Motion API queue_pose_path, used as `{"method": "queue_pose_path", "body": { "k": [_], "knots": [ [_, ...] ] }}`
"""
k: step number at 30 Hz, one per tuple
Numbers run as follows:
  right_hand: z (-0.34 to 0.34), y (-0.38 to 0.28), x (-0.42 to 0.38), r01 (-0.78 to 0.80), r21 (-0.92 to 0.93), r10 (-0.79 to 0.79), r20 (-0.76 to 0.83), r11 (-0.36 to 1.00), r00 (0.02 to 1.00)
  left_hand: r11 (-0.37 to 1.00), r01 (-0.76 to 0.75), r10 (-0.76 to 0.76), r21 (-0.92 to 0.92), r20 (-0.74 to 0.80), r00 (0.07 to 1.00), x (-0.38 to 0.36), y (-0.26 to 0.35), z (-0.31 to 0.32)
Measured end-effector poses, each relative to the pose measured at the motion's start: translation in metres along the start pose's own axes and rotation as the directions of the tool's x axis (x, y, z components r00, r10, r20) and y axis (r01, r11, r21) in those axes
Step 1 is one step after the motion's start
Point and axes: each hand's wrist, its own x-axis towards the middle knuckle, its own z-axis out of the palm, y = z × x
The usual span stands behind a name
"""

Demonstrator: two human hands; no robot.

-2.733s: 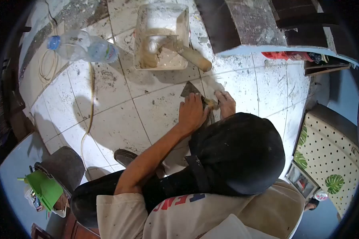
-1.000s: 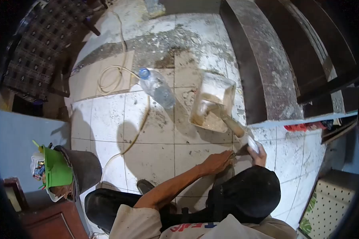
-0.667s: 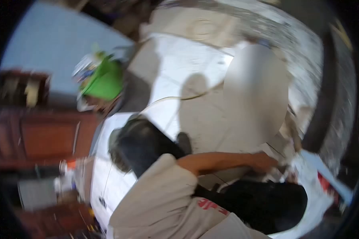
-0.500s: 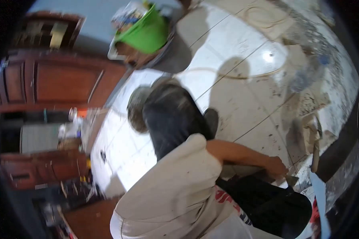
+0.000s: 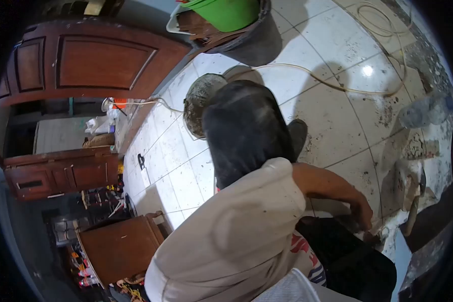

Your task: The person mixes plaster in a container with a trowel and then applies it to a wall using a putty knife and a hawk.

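Observation:
My left hand (image 5: 363,215) reaches down at the right, low beside my dark-trousered knee (image 5: 360,267). Its fingers are curled closed near the broken floor edge; what they hold is hidden. A small pale ring-like bit (image 5: 384,233) shows just past the fingertips. Close by lies a tool with a wooden handle (image 5: 411,216), beside a pale rough chunk (image 5: 411,189). My right hand does not show. The beige sleeve (image 5: 226,226) of my shirt fills the lower middle, and my other dark knee (image 5: 249,131) rises in front of it.
A mortar-smeared bucket (image 5: 196,108) stands beyond my knee, and a green bucket (image 5: 226,12) sits in a large dark tub (image 5: 256,43). A hose (image 5: 332,86) curls over the tiles. A plastic bottle (image 5: 425,111) lies right; a black-handled flat tool (image 5: 143,168) lies left.
My view has shifted, so buckets, tiles and knees sit farther right and the cabinet shows more. My left hand stays low by the floor edge; a blade-like piece at its fingers no longer shows clearly.

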Motion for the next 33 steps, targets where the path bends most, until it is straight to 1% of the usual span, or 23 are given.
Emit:
{"method": "queue_pose_path", "body": {
  "k": [1, 3, 4, 5, 6, 7, 8, 9, 11, 13, 14, 15, 16, 17, 19, 20, 21, 23, 25, 27, 30, 32, 33],
  "knots": [
    [-0.003, 0.003, -0.003, 0.004, 0.01, -0.004, -0.005, 1.0, 1.0, 0.999, -0.024, 0.021, 0.029, 0.091, 0.996, 0.008, -0.013, -0.018],
    [-0.012, 0.011, -0.025, -0.025, 0.023, 0.026, -0.041, 0.999, 0.999, 0.989, 0.146, -0.146, 0.004, 0.012, 0.989, -0.028, -0.022, -0.046],
    [-0.02, 0.012, -0.043, -0.045, 0.012, 0.046, -0.082, 0.999, 0.996, 0.969, 0.166, -0.187, 0.184, 0.098, 0.978, -0.044, -0.008, -0.071],
    [-0.025, 0.009, -0.059, -0.068, -0.001, 0.068, -0.129, 0.998, 0.989, 0.853, 0.123, -0.181, 0.508, 0.067, 0.981, -0.072, 0.015, -0.08],
    [-0.03, 0.005, -0.076, -0.095, -0.005, 0.093, -0.185, 0.995, 0.978, 0.631, 0.084, -0.175, 0.771, 0.036, 0.984, -0.097, 0.037, -0.089],
    [-0.034, -0.002, -0.091, -0.117, 0.005, 0.115, -0.242, 0.993, 0.963, 0.97, 0.192, -0.194, 0.149, 0.003, 0.981, -0.112, 0.01, -0.116],
    [-0.038, -0.022, -0.098, -0.109, 0.064, 0.125, -0.339, 0.992, 0.933, 0.94, 0.341, -0.339, -0.028, -0.2, 0.919, -0.138, 0.035, -0.114],
    [-0.052, -0.047, -0.111, -0.059, 0.127, 0.111, -0.449, 0.99, 0.887, 0.903, 0.416, -0.429, -0.104, -0.195, 0.882, -0.154, 0.043, -0.128],
    [-0.072, -0.19, -0.112, 0.17, 0.21, 0.019, -0.681, 0.963, 0.732, 0.896, 0.427, -0.444, -0.12, -0.207, 0.872, -0.185, 0.029, -0.156],
    [-0.089, -0.249, -0.098, 0.339, -0.064, -0.303, -0.619, 0.939, 0.725, 0.891, 0.433, -0.441, -0.135, -0.478, 0.759, -0.205, 0.042, -0.153],
    [-0.094, -0.261, -0.087, 0.354, -0.181, -0.397, -0.493, 0.917, 0.774, 0.893, 0.434, -0.435, -0.116, -0.464, 0.772, -0.207, 0.045, -0.154],
    [-0.096, -0.271, -0.072, 0.385, -0.288, -0.47, -0.345, 0.877, 0.812, 0.934, 0.299, -0.356, -0.193, -0.5, 0.789, -0.209, 0.047, -0.158],
    [-0.089, -0.282, -0.06, 0.305, -0.332, -0.394, -0.244, 0.893, 0.886, 0.953, 0.152, -0.277, -0.263, -0.543, 0.793, -0.207, 0.052, -0.16],
    [-0.08, -0.288, -0.048, 0.223, -0.379, -0.293, -0.138, 0.898, 0.946, 0.953, 0.156, -0.277, -0.261, -0.531, 0.801, -0.202, 0.06, -0.157],
    [-0.057, -0.277, -0.019, 0.282, -0.557, -0.263, 0.115, 0.781, 0.958, 0.973, -0.134, -0.018, -0.188, -0.64, 0.768, -0.185, 0.086, -0.143],
    [-0.042, -0.26, -0.003, 0.276, -0.567, -0.259, 0.112, 0.776, 0.959, 0.982, -0.179, 0.086, -0.054, -0.72, 0.688, -0.173, 0.092, -0.137],
    [-0.026, -0.242, 0.013, 0.263, -0.625, -0.264, 0.094, 0.735, 0.96, 0.98, -0.189, 0.091, -0.058, -0.717, 0.691, -0.155, 0.094, -0.129],
    [-0.027, -0.25, 0.014, 0.244, -0.682, -0.263, 0.079, 0.689, 0.962, 0.9, -0.318, 0.394, 0.3, -0.87, 0.296, -0.117, 0.094, -0.11],
    [-0.052, -0.297, 0.001, 0.156, -0.73, -0.078, 0.14, 0.665, 0.987, 0.88, -0.273, 0.454, 0.388, -0.857, 0.243, -0.099, 0.097, -0.095],
    [-0.056, -0.292, 0.005, 0.17, -0.767, -0.129, 0.113, 0.619, 0.985, 0.852, -0.226, 0.512, 0.472, -0.84, 0.179, -0.083, 0.098, -0.087],
    [-0.059, -0.296, 0.005, 0.2, -0.784, -0.254, 0.056, 0.588, 0.966, 0.96, -0.163, 0.271, 0.228, -0.904, 0.331, -0.069, 0.096, -0.087],
    [-0.057, -0.3, 0.005, 0.182, -0.8, -0.257, 0.036, 0.572, 0.966, 0.915, -0.307, 0.344, 0.261, -0.904, 0.254, -0.07, 0.095, -0.081],
    [-0.055, -0.29, 0.012, 0.192, -0.805, -0.295, 0.022, 0.562, 0.955, 0.852, -0.328, 0.468, 0.409, -0.875, 0.124, -0.057, 0.082, -0.088]
  ]
}}
